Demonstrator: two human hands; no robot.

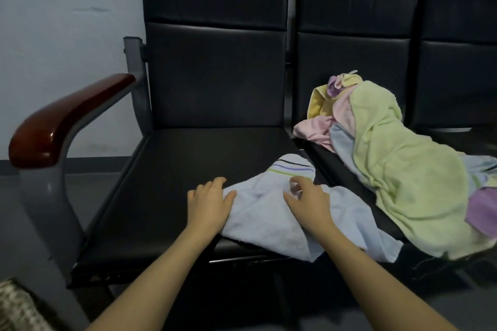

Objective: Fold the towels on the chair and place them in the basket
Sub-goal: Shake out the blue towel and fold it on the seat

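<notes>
Both hands, left hand (208, 203) flat and right hand (309, 200) loosely curled, spread a pale towel (271, 219) on the chair seat (172, 183); smoothing it, then folding, likely comes next.

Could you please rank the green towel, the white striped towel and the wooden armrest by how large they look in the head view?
1. green towel, draped over the pile.
2. white striped towel, under both hands; it lies nearer the camera and partly covered, so this gap is unsure.
3. wooden armrest, clearly smallest.
</notes>
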